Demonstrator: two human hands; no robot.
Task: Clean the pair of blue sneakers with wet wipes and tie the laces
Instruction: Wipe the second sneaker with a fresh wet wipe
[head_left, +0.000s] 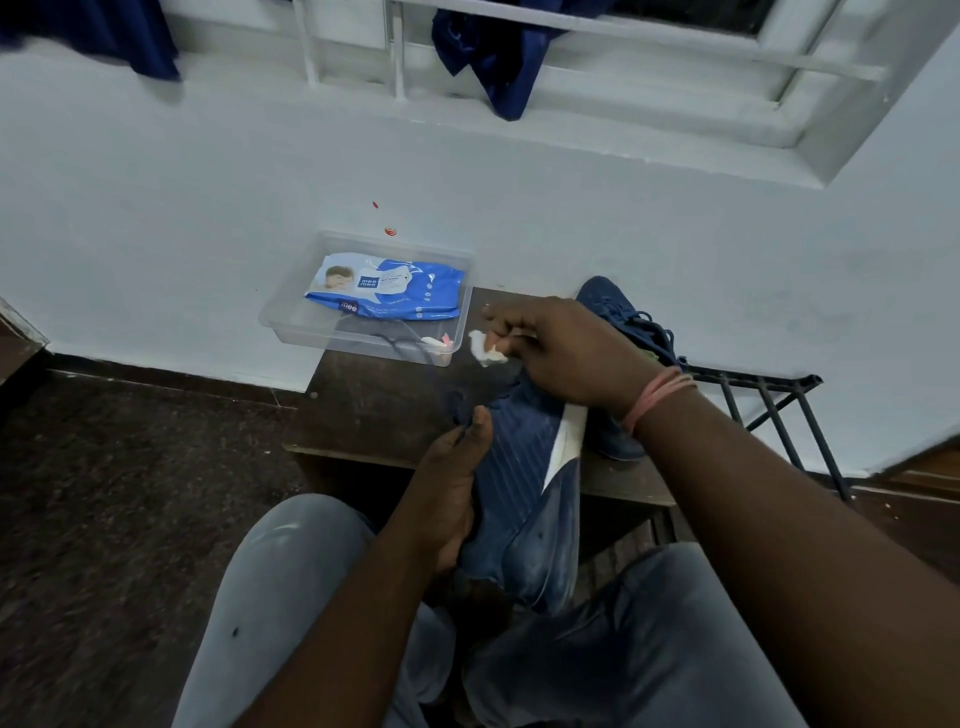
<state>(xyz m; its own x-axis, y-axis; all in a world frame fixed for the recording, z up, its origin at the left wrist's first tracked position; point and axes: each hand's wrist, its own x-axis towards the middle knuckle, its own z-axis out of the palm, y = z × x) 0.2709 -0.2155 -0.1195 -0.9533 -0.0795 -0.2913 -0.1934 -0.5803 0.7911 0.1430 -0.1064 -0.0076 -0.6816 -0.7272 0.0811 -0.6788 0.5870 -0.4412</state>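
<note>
— Looking down from the head camera: what is the left hand (449, 483) doing?

— It is reaching in from the near left, palm turned inward, thumb pointing up, its fingers curling round the left side of the blue sneaker (524, 499), which is lying sole-up between the knees and resting against the near edge of the dark table (374, 400).

— And the right hand (561, 353)?

— It is coming across from the right, wrist bent down, hovering over the far end of that sneaker and pinching a crumpled white wet wipe (485, 349) in its fingertips.

— Where is the second sneaker (623, 322) sitting?

— It is lying on the table just beyond the right wrist, laces loose. At the far left of the table a clear tray (291, 325) is holding the wipes pack (387, 286).
</note>
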